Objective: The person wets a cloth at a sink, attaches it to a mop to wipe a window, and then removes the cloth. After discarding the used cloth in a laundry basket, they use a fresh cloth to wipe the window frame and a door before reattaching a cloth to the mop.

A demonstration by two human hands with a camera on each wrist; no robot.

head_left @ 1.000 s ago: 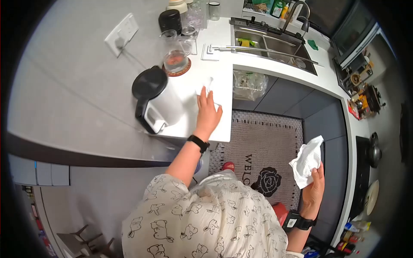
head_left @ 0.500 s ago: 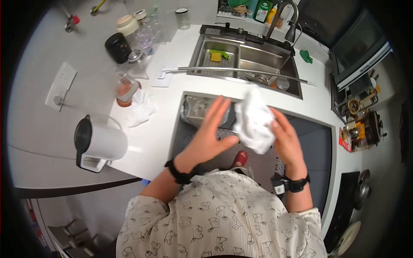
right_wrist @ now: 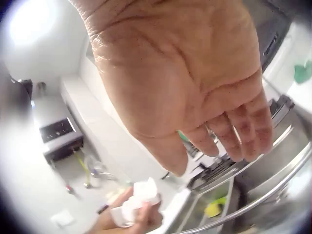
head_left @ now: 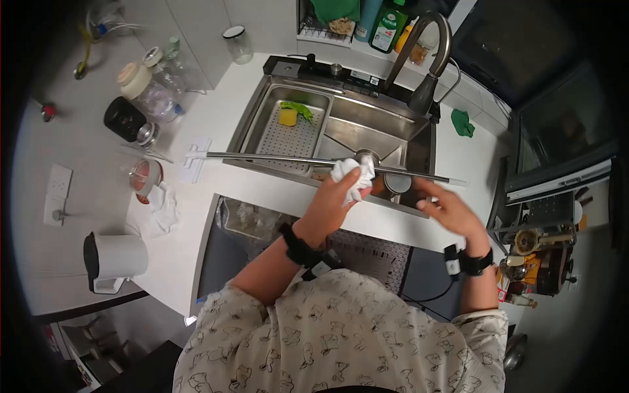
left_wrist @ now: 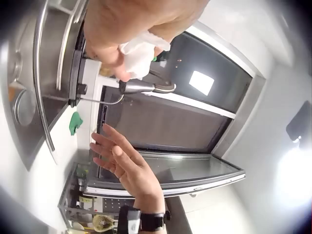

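Note:
In the head view my left hand grips a crumpled white paper towel, bunched between thumb and fingers over the sink's front edge. A thin metal pole with a flat white head lies across the sink just behind the towel. My right hand is held to the right, near the pole's far end, its fingers apart and holding nothing. The right wrist view shows its bare palm close up. In the left wrist view the towel pokes out below the curled left fingers.
The steel sink holds a perforated tray with a yellow sponge and a round-lidded jar. Along the left counter stand a white kettle, a glass jug, a second crumpled white towel and several bottles. A faucet rises behind.
The paper towel has passed from my right hand to my left and is bunched smaller. The left hand left the kettle counter, where another towel lies. My view has turned toward the sink.

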